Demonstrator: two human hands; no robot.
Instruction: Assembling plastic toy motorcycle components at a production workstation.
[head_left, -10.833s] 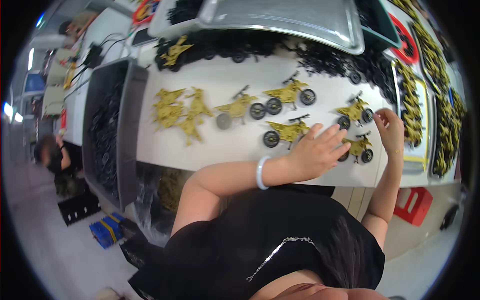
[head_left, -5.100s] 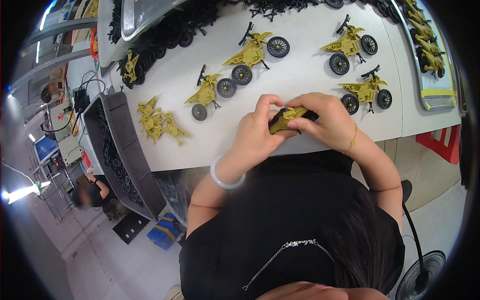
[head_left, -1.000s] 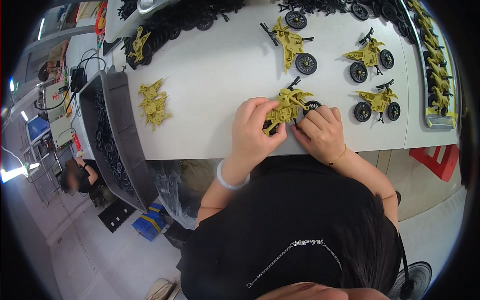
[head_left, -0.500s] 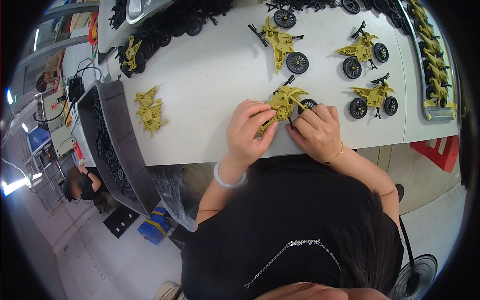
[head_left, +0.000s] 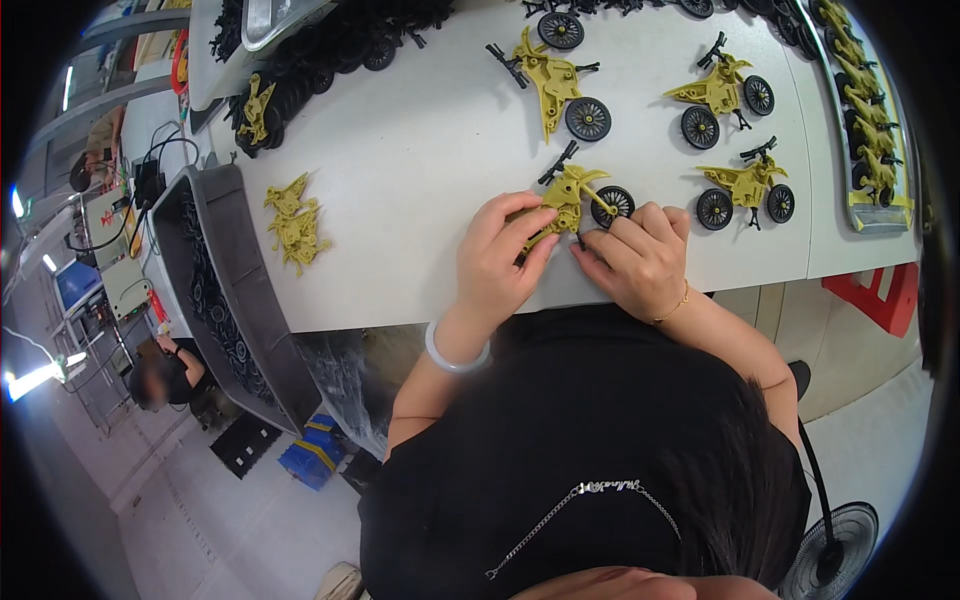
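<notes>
Yellow plastic forms the body of the small bike (head_left: 566, 200) at the middle of the frame, near the lower edge of the white table (head_left: 400, 200). The left hand (head_left: 500, 250) has it gripped, fingers bent over the body and the thumb below. The right hand (head_left: 640, 260) is drawn in narrow, its fingers curled beside the spoked wheel (head_left: 611, 206) and close to the black stand (head_left: 581, 242); whether it pinches the stand I cannot tell. Black bars (head_left: 558, 165) stick out toward the top of the frame. One pale bangle (head_left: 450, 366) rings the left wrist, a thin gold bracelet (head_left: 676, 303) the right.

Above the hands, at upper middle, lies another bike with two wheels, the upper bike (head_left: 551, 85). Two more, the right-hand bikes (head_left: 742, 186), lie one above the other at the upper right. Left of centre sits a small pile of yellow bodies (head_left: 297, 235), well apart from the hands. Past it stands a grey bin (head_left: 272, 300) of black parts. Dark parts (head_left: 350, 55) are heaped at upper left. At far right, yellow bikes fill a tray (head_left: 880, 226), with a red stool (head_left: 890, 300) below.
</notes>
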